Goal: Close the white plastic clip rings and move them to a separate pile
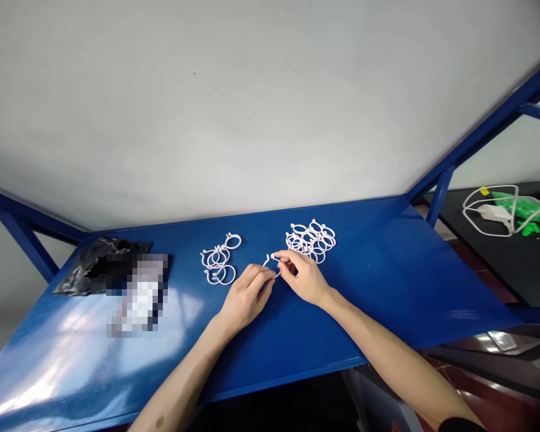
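Note:
Between my hands is a white shower curtain ring (266, 261), its knobbed ends apart at the top. My left hand (246, 295) grips the ring's lower left side with its fingers closed. My right hand (305, 277) pinches the ring by its upper right end, thumb and forefinger together. The fingers cover part of the ring. A loose group of several similar white rings (216, 259) lies left of my hands, some overlapping with their ends apart. Just beyond my right hand is a denser pile of white rings (309, 241), tangled over one another.
The blue table (270, 360) meets a pale wall behind. A black plastic bag (94, 264) and a blurred-out flat object (144, 294) lie at left. Blue frame bars (441, 195) rise at both sides. On a dark table at right are a white cable (465, 210) and green plastic (524, 207).

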`<state>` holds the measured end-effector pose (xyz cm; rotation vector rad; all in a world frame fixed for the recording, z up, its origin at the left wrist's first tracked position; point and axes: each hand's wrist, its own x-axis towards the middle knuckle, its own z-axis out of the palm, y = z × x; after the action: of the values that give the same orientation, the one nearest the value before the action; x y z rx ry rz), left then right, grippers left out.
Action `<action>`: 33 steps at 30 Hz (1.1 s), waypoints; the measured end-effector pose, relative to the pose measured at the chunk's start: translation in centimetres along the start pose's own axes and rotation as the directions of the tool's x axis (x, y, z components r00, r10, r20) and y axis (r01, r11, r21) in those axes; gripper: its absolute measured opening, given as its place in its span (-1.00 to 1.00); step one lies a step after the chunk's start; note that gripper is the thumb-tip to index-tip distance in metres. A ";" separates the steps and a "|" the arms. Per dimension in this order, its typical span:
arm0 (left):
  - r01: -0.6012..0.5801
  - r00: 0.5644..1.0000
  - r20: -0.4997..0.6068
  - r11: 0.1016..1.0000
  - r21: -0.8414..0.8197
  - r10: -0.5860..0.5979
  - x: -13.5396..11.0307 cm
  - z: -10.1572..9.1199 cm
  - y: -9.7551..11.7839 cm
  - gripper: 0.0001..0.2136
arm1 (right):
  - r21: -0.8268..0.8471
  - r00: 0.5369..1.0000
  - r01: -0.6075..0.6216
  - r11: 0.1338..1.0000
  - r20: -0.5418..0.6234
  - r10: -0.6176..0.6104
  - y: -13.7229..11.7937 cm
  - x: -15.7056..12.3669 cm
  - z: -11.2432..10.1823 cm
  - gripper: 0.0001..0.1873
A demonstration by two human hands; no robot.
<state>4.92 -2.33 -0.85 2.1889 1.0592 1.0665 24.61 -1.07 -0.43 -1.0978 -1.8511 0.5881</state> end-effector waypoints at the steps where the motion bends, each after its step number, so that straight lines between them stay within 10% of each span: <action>1: 0.021 0.997 -0.068 1.000 0.006 -0.021 0.0 0.1 0.0 -0.88 | 0.003 1.000 0.009 1.000 0.003 -0.009 0.0 0.0 0.0 -0.76; 4: 0.181 0.950 -0.253 0.983 -0.030 -0.183 0.0 0.3 0.1 -0.83 | -0.011 0.999 0.048 0.999 -0.002 -0.048 -0.2 0.0 0.1 -0.79; 12: 0.468 0.866 -0.006 0.813 -0.347 -0.501 0.9 -0.6 -0.3 -0.71 | 0.006 0.992 0.126 0.992 -0.004 -0.126 -0.1 -0.2 0.3 -0.84; 23: 0.445 0.879 -0.058 0.857 -0.258 -0.474 0.2 -0.1 -0.7 -0.79 | 0.038 0.981 0.179 0.983 0.065 -0.182 -0.5 -0.3 0.5 -0.87; 33: 0.119 0.991 -0.078 0.990 0.076 -0.113 0.5 -0.7 -0.5 -0.84 | -0.088 0.968 0.246 0.965 0.075 -0.240 -0.2 0.0 0.5 -0.84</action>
<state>4.33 -1.58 -0.51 2.1348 1.2666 1.0757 24.10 -1.17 -0.51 -0.9026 -2.0504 0.3978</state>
